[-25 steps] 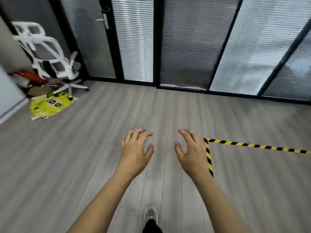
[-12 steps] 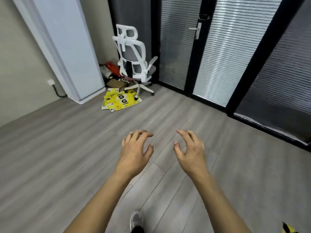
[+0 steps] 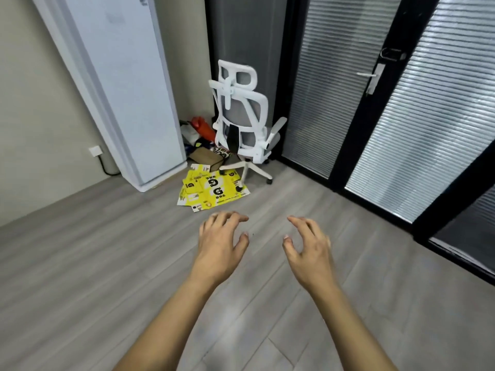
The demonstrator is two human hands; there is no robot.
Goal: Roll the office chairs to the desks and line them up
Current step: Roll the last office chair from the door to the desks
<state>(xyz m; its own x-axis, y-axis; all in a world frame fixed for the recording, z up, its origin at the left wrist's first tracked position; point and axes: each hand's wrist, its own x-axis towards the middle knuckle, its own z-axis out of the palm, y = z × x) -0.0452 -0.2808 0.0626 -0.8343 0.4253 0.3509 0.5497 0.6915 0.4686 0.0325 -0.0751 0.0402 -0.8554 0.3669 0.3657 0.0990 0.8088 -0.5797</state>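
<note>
A white office chair [image 3: 245,121] with a grey mesh back and headrest stands in the far corner, its back turned toward me, on a white star base with castors. My left hand [image 3: 221,243] and my right hand [image 3: 308,249] are held out side by side over the floor, palms down, fingers spread and curled, holding nothing. Both hands are well short of the chair. No desks are in view.
Flattened yellow cardboard [image 3: 211,190] lies on the floor under the chair's front castors. A brown box [image 3: 205,158] and a red item [image 3: 202,127] sit behind it. A tall white cabinet [image 3: 128,84] stands left; a glass door with blinds [image 3: 348,89] is right.
My view has swung left and come closer, so the chair went from the far left edge to the middle of the frame. The hazard tape left the view. My hands kept their pose.
</note>
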